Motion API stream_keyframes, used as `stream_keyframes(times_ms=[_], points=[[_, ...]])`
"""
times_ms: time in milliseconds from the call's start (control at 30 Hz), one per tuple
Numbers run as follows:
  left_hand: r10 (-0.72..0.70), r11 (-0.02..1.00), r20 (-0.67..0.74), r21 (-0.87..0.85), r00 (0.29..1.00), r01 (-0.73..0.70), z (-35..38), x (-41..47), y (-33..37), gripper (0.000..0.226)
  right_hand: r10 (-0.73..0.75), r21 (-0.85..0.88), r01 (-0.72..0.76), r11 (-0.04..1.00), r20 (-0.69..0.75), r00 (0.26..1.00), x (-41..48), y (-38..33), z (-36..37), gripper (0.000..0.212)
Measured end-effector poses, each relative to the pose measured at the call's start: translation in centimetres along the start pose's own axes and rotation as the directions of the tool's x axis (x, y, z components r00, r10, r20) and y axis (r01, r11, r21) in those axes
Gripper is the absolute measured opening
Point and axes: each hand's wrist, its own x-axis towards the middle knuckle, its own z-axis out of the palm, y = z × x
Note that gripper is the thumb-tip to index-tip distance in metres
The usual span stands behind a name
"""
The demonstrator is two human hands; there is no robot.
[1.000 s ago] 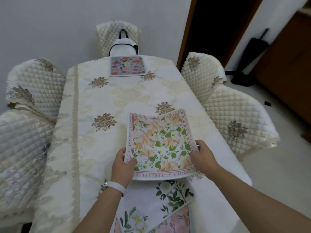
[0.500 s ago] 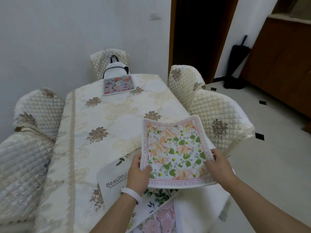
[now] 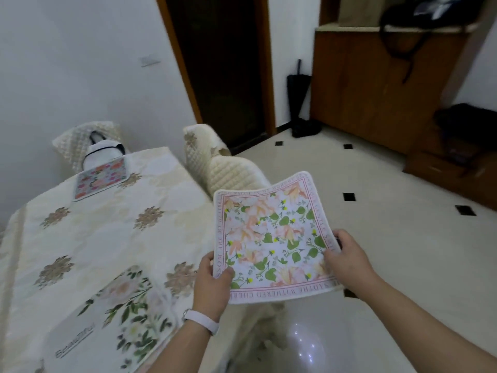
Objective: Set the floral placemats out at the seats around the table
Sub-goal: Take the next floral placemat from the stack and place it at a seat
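I hold a square floral placemat (image 3: 271, 238) with peach flowers, green leaves and a red lettered border, in the air off the table's right side. My left hand (image 3: 212, 286), with a white wristband, grips its near left corner. My right hand (image 3: 347, 259) grips its near right edge. A white placemat with green leaves (image 3: 121, 316) lies on the table's near end. A pink and red floral placemat (image 3: 100, 179) lies at the far end of the table (image 3: 88, 238), which is covered in a cream cloth.
Quilted cream chairs stand along the table's right side (image 3: 228, 170) and at its far end (image 3: 78, 138), where a white bag (image 3: 103, 154) sits. A dark doorway (image 3: 223, 63), a black umbrella (image 3: 297, 95) and a wooden cabinet (image 3: 376, 84) stand beyond the tiled floor (image 3: 376, 211).
Both hands have carried the peach placemat from over the table to the right, past its edge. My view has turned right toward the floor and cabinet.
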Motion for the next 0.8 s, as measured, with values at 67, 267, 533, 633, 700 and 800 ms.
stream_keyframes(times_ms=[67,267,533,633,700,800], points=[[0.01,1.0,0.029,0.008,1.0,-0.011,3.5,-0.2,0.8,0.036,0.008,0.013,-0.007,1.0,-0.034,0.999,0.6,0.7,-3.6,0.028],[0.035,0.999,0.129,0.024,0.991,-0.039,11.8,1.2,3.3,0.033,0.033,0.063,-0.024,0.998,-0.145,0.989,2.8,2.5,-10.7,0.028],[0.039,0.999,0.228,0.02,0.973,-0.045,20.0,7.8,5.1,0.036,0.125,0.123,-0.096,0.988,-0.256,0.959,9.3,4.5,-14.1,0.027],[0.036,0.999,0.251,0.029,0.967,-0.045,23.2,12.1,5.8,0.036,0.145,0.109,-0.117,0.987,-0.293,0.945,13.9,4.4,-14.9,0.028],[0.024,0.999,0.263,0.023,0.964,-0.031,25.4,15.6,6.2,0.034,0.144,0.078,-0.126,0.989,-0.308,0.94,17.6,3.8,-15.3,0.026],[0.012,1.0,0.283,-0.027,0.959,-0.005,28.4,21.3,7.7,0.035,0.157,0.047,-0.15,0.988,-0.332,0.93,23.8,1.8,-15.8,0.026]])
